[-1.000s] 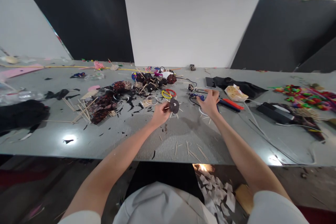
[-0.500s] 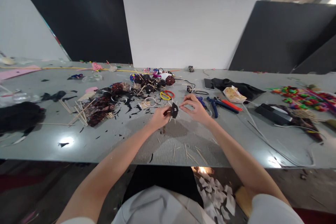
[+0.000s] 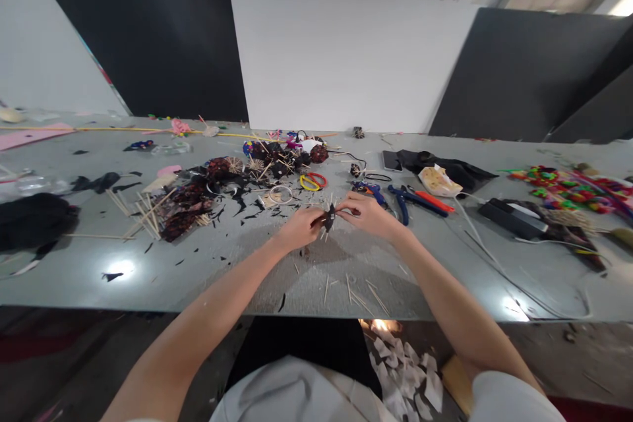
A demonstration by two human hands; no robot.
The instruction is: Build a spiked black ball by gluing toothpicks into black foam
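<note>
- At the far left of the table [image 3: 198, 280] I have a black cloth heap [image 3: 37, 219], with loose wooden sticks [image 3: 157, 211] to its right.
- Right of those, a far cluster of dark, stick-spiked balls [image 3: 277, 161] sits beyond a white ring [image 3: 281, 194] lying flat.
- My left hand [image 3: 300, 229] comes next, its grip clamped on the left side of a small black piece bristling with thin sticks [image 3: 330, 218].
- That piece is between my two hands, above the middle of the table; just beyond it lie a yellow ring [image 3: 309, 182] and a red ring [image 3: 320, 179].
- Nearer, by the table's edge, a few thin sticks [image 3: 349, 291] are scattered.
- My right hand [image 3: 368, 216] is at the piece's right side, thumb and fingertips drawn in close; I can't tell whether its grip has a stick.
- I'd judge the step in hand as fine two-handed work on the sticks of this piece. The next move calls for a steady left hold and a light, straight touch from the right, clear of the neighbouring points.
- Farther right, blue-handled pliers [image 3: 404, 210] and an orange-handled tool [image 3: 435, 203] lie untouched.
</note>
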